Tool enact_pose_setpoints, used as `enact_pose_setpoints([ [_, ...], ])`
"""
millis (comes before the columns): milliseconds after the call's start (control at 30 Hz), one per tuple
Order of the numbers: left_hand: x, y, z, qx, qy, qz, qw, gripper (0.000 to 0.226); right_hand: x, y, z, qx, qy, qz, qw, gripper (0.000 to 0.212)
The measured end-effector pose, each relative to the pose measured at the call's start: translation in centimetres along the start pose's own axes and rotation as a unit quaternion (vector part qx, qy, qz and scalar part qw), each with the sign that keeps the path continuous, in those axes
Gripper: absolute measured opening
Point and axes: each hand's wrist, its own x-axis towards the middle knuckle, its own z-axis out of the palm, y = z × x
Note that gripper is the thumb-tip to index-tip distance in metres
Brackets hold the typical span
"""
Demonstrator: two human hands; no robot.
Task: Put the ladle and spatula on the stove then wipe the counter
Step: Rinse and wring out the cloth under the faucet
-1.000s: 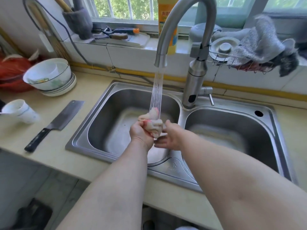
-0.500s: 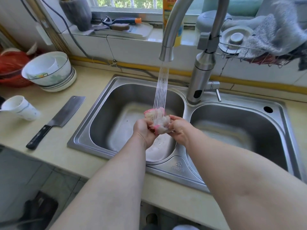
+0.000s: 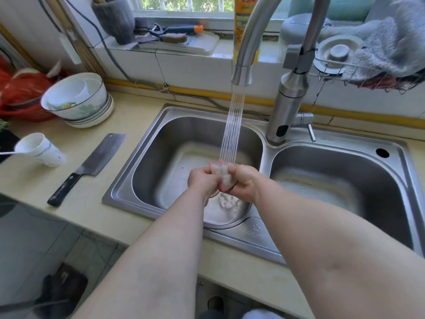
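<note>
Hands: your left hand (image 3: 202, 180) and right hand (image 3: 243, 183) clench the cloth (image 3: 222, 172).
Cloth: mostly hidden inside your fists.
Faucet (image 3: 243, 65): top cut off.

A small whitish cloth (image 3: 222, 174) with pink edging is bunched up tight and soaking wet, squeezed between both hands directly under the running tap stream, over the left sink basin (image 3: 174, 143); the beige counter (image 3: 76, 203) runs alongside.
</note>
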Motion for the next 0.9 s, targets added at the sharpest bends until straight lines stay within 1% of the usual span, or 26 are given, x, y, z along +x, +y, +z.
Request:
enact_pose_setpoints([
  [33,-0.1,0.2,-0.1,0.002,-0.007,0.002,1.0,0.024,0.2,0.2,0.3,0.008,-0.007,0.005,1.0,0.026],
  [67,-0.3,0.5,-0.1,0.0,-0.044,0.004,0.999,0.025,0.5,0.3,0.3,0.026,-0.007,0.005,1.0,0.034],
  [133,-1.2,1.6,-0.4,0.017,-0.159,-0.004,0.987,0.031,1.0,0.4,-0.1,0.045,0.01,0.009,0.999,0.046],
  [167,-1.8,2.4,-0.5,0.056,-0.2,-0.009,0.978,0.038,1.2,0.5,-0.5,0.038,0.027,0.008,0.999,0.045],
  [200,-1.9,3.0,-0.7,0.103,-0.225,-0.011,0.969,0.042,1.5,0.6,-0.6,0.024,0.051,0.007,0.998,0.038],
  [233,-1.9,3.3,-0.8,0.138,-0.227,-0.011,0.964,0.04,1.7,0.8,-0.5,0.02,0.079,0.002,0.997,0.032],
  [267,-1.5,3.4,-1.0,0.147,-0.205,-0.014,0.968,0.034,2.0,1.0,-0.4,0.014,0.112,-0.01,0.994,0.031],
  [300,-1.0,3.3,-1.4,0.14,-0.151,-0.025,0.978,0.027,2.2,1.1,-0.4,0.001,0.144,-0.027,0.989,0.033],
  [333,-0.1,2.9,-2.0,0.131,-0.06,-0.04,0.989,0.024,2.2,1.1,-0.4,-0.001,0.162,-0.042,0.986,0.035],
  [367,0.3,2.4,-2.9,0.119,0.035,-0.055,0.991,0.025,2.2,0.7,-0.4,0.013,0.174,-0.047,0.984,0.035],
  [400,0.4,1.9,-3.6,0.11,0.096,-0.064,0.987,0.026,2.2,0.4,-0.5,0.017,0.191,-0.049,0.98,0.035],
  [433,0.5,1.5,-4.1,0.113,0.116,-0.073,0.984,0.026,2.2,0.0,-0.6,0.011,0.194,-0.05,0.98,0.034],
  [533,0.8,1.0,-4.3,0.148,0.104,-0.07,0.981,0.027,2.1,-0.5,-0.5,-0.024,0.19,-0.043,0.981,0.03],
  [667,1.1,1.4,-3.4,0.091,0.084,-0.067,0.99,0.025,1.3,-0.3,0.6,-0.048,0.181,-0.041,0.982,0.028],
  [767,1.0,1.6,-2.9,0.076,0.059,-0.061,0.993,0.02,0.7,-1.0,0.8,-0.071,0.15,-0.047,0.985,0.032],
  [833,1.0,1.6,-2.7,0.062,0.022,-0.063,0.996,0.028,0.7,-1.5,0.9,-0.076,0.152,-0.052,0.984,0.036],
  [900,1.0,1.6,-2.5,0.053,-0.005,-0.072,0.996,0.034,0.8,-1.6,0.8,-0.031,0.179,-0.049,0.982,0.037],
])
